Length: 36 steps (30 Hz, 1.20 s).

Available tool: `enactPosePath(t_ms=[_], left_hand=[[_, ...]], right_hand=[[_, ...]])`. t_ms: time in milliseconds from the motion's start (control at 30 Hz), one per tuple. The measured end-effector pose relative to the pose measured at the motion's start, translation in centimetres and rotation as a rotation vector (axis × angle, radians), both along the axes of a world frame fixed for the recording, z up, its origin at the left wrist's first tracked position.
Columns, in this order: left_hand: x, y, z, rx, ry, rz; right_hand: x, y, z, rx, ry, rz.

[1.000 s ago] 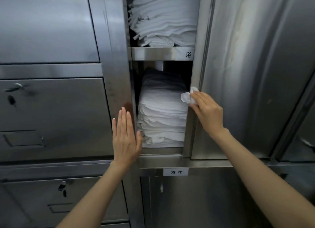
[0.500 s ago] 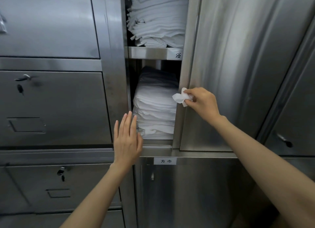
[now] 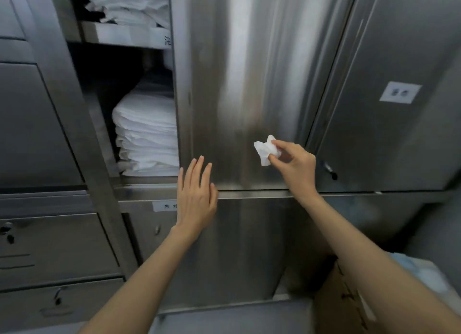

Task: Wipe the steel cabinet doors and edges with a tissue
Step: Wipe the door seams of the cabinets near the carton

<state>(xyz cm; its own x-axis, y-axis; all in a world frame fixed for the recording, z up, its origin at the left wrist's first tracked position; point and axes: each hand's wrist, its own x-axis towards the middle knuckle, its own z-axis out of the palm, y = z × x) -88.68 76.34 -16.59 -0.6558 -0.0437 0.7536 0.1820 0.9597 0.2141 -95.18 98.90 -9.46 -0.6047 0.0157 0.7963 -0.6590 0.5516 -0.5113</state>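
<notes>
Wiping is looking partway done, judging by the streaks: the right hand (image 3: 294, 165) is pinching a crumpled tissue (image 3: 266, 149) at the steel door (image 3: 239, 84), low on its face, while the left hand (image 3: 197, 196) is lying flat and open-fingered beside it. Edges and neighbouring doors are probably remaining.

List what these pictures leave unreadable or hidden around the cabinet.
- Head view: shelf label, blurred and partly covered by the left hand.
- Head view: whether the tissue in the right hand touches the steel door, unclear.
- Head view: door sticker, print too small.
- Head view: upper towels, cut off by the top edge.
</notes>
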Motion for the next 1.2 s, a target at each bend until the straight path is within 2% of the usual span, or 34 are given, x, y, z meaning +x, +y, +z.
enactPosePath(t_ms=[167,267,433,567,733,900,1033,1200], left_hand=[[0.6,10.6,-4.3,-0.02,-0.109,-0.067],[1.6,14.1,-6.8,-0.024,-0.191,-0.075],[1.4,15.8,-10.4,-0.037,-0.264,-0.052],[-1.9,15.9,-14.3,-0.098,-0.278,-0.059],[-8.1,16.0,-21.3,-0.181,-0.14,-0.083],[-12.0,16.8,-27.8,-0.206,0.076,-0.106],[-13.9,17.3,-32.2,-0.26,0.21,-0.117],[-17.2,17.0,-34.3,-0.291,0.32,-0.097]], right_hand=[[2.9,10.5,-6.3,-0.007,-0.099,-0.053],[3.7,14.6,-10.2,0.013,-0.193,-0.094],[2.8,16.7,-14.7,0.017,-0.311,-0.126],[0.4,16.6,-19.6,0.004,-0.334,-0.146],[-4.3,16.7,-26.8,0.046,-0.205,-0.247],[-7.8,16.4,-31.9,-0.017,-0.033,-0.348],[-9.8,16.4,-34.6,-0.043,0.12,-0.408],[-12.9,16.1,-35.4,-0.024,0.352,-0.404]])
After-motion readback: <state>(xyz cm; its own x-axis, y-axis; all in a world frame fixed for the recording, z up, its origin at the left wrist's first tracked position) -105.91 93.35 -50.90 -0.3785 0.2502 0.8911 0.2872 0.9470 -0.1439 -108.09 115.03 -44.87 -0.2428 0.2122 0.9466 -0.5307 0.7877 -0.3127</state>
